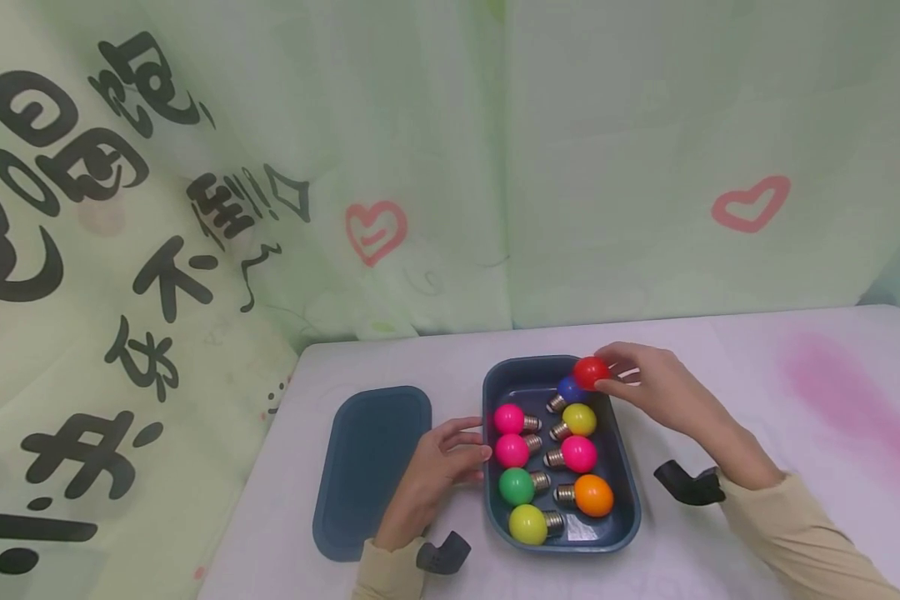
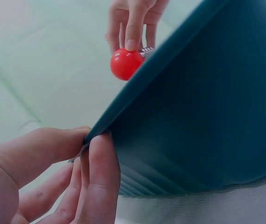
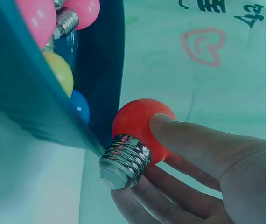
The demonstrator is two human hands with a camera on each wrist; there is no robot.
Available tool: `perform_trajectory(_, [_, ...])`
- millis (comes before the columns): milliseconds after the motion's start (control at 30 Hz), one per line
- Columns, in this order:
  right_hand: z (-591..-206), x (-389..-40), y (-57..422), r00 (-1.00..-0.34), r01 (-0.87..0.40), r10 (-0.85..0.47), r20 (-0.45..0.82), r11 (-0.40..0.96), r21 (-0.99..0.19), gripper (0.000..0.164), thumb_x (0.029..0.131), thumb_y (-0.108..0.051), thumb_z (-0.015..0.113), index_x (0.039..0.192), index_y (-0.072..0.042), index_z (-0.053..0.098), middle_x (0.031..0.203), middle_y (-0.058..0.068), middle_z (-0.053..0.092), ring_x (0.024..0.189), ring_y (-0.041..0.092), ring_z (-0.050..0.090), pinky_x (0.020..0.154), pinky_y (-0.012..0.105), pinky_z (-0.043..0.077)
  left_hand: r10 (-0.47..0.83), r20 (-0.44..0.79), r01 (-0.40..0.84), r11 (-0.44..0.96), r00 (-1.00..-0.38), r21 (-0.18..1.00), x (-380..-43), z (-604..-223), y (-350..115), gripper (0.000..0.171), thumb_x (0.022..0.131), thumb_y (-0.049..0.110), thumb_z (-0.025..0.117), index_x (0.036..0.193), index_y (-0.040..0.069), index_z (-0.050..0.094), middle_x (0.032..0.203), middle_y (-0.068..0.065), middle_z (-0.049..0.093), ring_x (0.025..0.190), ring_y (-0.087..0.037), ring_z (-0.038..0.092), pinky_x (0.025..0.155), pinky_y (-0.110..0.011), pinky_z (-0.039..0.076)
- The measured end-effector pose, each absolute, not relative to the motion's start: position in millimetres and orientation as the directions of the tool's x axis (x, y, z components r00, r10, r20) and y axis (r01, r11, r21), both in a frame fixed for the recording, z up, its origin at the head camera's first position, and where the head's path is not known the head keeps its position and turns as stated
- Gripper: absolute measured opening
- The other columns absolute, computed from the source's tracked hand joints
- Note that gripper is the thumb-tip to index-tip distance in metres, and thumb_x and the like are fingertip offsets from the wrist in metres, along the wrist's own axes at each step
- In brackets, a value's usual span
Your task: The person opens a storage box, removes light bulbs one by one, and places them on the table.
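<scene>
Between the thumb and fingers of my right hand [image 1: 656, 385] is a red light bulb [image 1: 588, 372], held by its round part over the far right corner of a dark blue tray [image 1: 562, 547]. Its silver screw base [image 3: 126, 161] is turned away from the palm in the right wrist view. My left hand [image 1: 444, 460] pinches the tray's left rim [image 2: 123, 100] between thumb and fingers. Inside the tray lie two loose columns of bulbs, among them a blue bulb [image 1: 570, 388], a green bulb [image 1: 517, 487] and an orange bulb [image 1: 594, 496], with several pink and yellow ones.
To the left of the tray, a flat dark blue rounded rectangular piece [image 1: 371, 467] lies on the white tablecloth [image 1: 720, 375]. Behind the table hangs a pale green curtain [image 1: 607, 167] with hearts and black writing. Dark wrist mounts [image 1: 690, 483] sit at both sleeves.
</scene>
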State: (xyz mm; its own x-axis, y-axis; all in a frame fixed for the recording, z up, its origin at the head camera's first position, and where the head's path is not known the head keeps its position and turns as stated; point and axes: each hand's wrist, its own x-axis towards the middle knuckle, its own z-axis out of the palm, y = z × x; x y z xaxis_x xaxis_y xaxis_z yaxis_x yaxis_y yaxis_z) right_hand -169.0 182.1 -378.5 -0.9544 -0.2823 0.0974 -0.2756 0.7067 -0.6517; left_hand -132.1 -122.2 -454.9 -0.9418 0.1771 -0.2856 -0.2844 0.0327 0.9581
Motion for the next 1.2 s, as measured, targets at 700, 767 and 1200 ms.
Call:
perform_trajectory(700, [-389, -180, 208, -0.969, -0.229, -0.235, 0.081, 0.719, -0.656, 0.048, 0.088, -0.012, 0.074, 0.129, 0.006, 0.057, 0.118, 0.028, 0.064, 0.106, 0.044, 0.063, 0.085, 0.052, 0.057, 0.171, -0.295, -0.293, 0.035, -0.94, 0.955, -133, -453, -122, 0.052, 0.084, 0.018, 0.078, 0.133, 0.01, 0.061, 0.114, -0.013, 0.069, 0.09, -0.017, 0.068, 0.076, -0.032, 0.06])
perform_trajectory(767, [-391, -181, 210, -0.969, -0.227, -0.231, 0.082, 0.72, -0.655, 0.048, 0.088, -0.012, 0.074, 0.129, 0.006, 0.056, 0.119, 0.029, 0.063, 0.107, 0.045, 0.063, 0.085, 0.053, 0.057, 0.171, -0.293, -0.292, 0.035, -0.941, 0.956, -133, -454, -122, 0.052, 0.084, 0.017, 0.078, 0.132, 0.009, 0.061, 0.114, -0.013, 0.069, 0.09, -0.017, 0.068, 0.076, -0.032, 0.06])
perform_trajectory(1200, [-402, -189, 223, -0.974, -0.205, -0.218, 0.061, 0.732, -0.65, 0.048, 0.088, -0.012, 0.075, 0.127, 0.008, 0.056, 0.118, 0.031, 0.063, 0.106, 0.047, 0.062, 0.084, 0.053, 0.057, 0.182, -0.29, -0.291, 0.021, -0.939, 0.956, -132, -454, -123, 0.051, 0.085, 0.017, 0.077, 0.132, 0.009, 0.061, 0.112, -0.012, 0.069, 0.089, -0.018, 0.069, 0.077, -0.033, 0.06])
